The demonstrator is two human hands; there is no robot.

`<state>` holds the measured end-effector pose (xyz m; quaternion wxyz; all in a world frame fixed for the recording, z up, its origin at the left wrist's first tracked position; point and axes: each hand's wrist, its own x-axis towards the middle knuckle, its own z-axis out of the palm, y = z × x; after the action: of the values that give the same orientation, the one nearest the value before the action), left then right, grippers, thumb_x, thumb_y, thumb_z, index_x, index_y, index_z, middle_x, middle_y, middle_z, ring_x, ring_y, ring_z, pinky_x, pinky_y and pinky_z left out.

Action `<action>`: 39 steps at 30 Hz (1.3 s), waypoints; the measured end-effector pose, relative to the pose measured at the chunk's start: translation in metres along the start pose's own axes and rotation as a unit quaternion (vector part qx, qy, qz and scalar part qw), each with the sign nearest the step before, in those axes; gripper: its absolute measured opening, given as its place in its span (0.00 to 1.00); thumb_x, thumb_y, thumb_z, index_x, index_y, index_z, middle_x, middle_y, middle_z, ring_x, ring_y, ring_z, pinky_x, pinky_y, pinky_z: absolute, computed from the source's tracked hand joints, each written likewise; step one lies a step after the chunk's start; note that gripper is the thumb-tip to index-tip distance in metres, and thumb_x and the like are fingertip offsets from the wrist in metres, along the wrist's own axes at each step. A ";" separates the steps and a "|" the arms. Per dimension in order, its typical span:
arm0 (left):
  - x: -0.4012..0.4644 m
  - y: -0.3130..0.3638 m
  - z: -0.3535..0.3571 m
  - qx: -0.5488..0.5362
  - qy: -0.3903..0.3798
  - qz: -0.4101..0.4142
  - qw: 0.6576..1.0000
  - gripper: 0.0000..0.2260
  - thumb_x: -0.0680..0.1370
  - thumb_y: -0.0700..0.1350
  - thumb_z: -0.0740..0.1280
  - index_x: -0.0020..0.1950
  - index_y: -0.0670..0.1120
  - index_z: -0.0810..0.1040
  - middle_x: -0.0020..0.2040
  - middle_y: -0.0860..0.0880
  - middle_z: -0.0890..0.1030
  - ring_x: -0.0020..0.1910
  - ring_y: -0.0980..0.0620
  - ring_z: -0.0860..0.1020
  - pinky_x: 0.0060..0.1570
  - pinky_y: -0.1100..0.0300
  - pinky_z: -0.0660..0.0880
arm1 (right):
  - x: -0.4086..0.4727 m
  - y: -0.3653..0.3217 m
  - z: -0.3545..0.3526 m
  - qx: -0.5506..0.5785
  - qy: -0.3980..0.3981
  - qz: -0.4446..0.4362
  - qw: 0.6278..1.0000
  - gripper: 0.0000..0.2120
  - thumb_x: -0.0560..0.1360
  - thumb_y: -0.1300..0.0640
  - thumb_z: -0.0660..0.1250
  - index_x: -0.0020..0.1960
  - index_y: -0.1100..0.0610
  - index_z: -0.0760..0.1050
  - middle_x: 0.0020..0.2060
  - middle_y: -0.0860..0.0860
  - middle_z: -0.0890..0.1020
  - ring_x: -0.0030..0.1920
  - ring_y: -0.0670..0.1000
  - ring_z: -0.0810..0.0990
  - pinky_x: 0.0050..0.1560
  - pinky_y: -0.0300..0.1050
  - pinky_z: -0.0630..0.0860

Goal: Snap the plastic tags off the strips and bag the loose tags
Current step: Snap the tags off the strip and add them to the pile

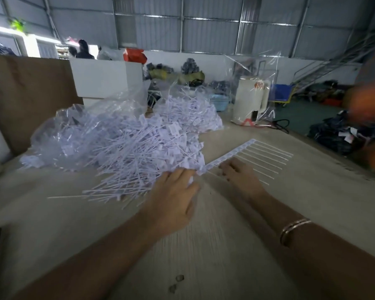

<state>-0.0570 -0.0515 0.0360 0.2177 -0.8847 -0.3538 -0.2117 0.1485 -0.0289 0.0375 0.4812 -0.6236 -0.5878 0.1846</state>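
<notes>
Tags on the strip [236, 153] are lying flat on the desk [312, 202], thin tails fanning to the right. It is looking light, springy and brittle at the joints. The right hand [239, 176] is pressing spread fingers on the tails; the left hand [173, 191] is pinching the strip's near end beside the loose tags [139, 148]. Gripping near the header should be giving clean snaps.

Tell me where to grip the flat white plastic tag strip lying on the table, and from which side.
Grip the white plastic tag strip along its thick header band, at the near end by the left hand. Come from the left, the band's open side: the thin tails fan out rightward and would flex, and the right hand already rests on them.
</notes>
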 end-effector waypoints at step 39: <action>-0.028 -0.023 0.006 -0.569 -0.025 -0.269 0.777 0.15 0.79 0.41 0.63 0.32 0.44 0.72 0.22 0.49 0.75 0.21 0.55 0.71 0.25 0.64 0.67 | -0.065 -0.044 0.032 -0.293 -0.043 -0.312 0.903 0.14 0.67 0.45 0.58 0.47 0.48 0.77 0.39 0.42 0.79 0.36 0.45 0.79 0.39 0.41 0.72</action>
<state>-0.0906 -0.0483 0.0222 -0.3996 -0.7213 -0.3980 -0.4019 0.0828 -0.0824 0.0372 0.2843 -0.5126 -0.7999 -0.1293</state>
